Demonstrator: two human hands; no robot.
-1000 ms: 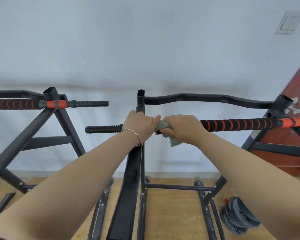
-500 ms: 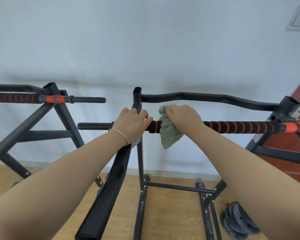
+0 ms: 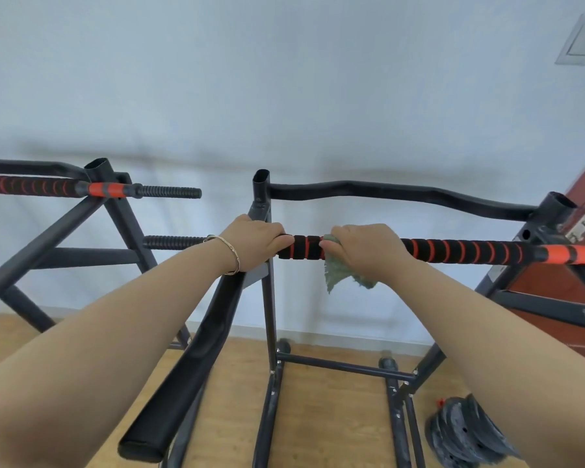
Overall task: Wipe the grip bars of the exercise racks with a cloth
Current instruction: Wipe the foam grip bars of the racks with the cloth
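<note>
A black foam grip bar with orange spiral stripes (image 3: 460,250) runs across the near rack at chest height. My left hand (image 3: 254,239), with a thin bracelet at the wrist, grips the bar's left part beside the rack's upright post (image 3: 262,194). My right hand (image 3: 362,248) wraps a green cloth (image 3: 338,276) round the bar a short way to the right; the cloth's loose end hangs below my fingers. A bare stretch of striped foam shows between the two hands.
A second rack (image 3: 108,204) with its own striped grip bar (image 3: 31,186) stands to the left. A wavy black upper bar (image 3: 402,194) spans the near rack. Weight plates (image 3: 466,434) lie on the wooden floor at the right, beside a red-brown door (image 3: 581,282). A white wall is behind.
My right hand has slid the cloth to the right along the bar and closed round it, opening a gap of striped foam. My left hand keeps its grip near the post.
</note>
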